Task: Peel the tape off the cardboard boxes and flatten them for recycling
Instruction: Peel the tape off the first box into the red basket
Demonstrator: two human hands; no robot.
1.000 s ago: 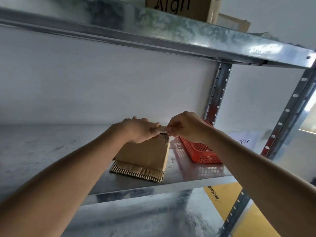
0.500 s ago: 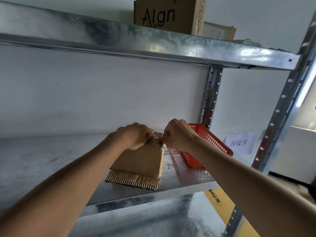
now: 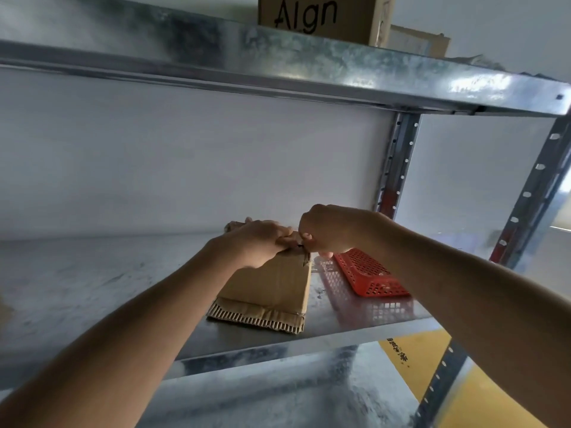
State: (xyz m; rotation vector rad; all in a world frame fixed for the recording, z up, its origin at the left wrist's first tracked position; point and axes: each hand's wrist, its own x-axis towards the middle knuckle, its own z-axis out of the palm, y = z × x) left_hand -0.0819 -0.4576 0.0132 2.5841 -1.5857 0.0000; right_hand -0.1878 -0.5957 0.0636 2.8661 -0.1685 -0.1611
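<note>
A small brown cardboard box (image 3: 272, 285) stands on the metal shelf (image 3: 92, 298), its corrugated bottom flap splayed toward me. My left hand (image 3: 259, 242) grips the box's top edge from the left. My right hand (image 3: 327, 230) pinches something at the top right corner of the box, where a dark torn strip shows; the fingertips hide what they hold, so I cannot tell whether it is tape.
A red perforated plastic basket (image 3: 367, 274) lies on the shelf just right of the box. On the upper shelf (image 3: 309, 66) stand a lettered cardboard box (image 3: 318, 17) and another box (image 3: 420, 41) behind it. Rack uprights (image 3: 398, 168) rise at the right.
Both hands stay at the box's top edge; the right hand has shifted slightly at the corner. The camera has tilted up and swung a little.
</note>
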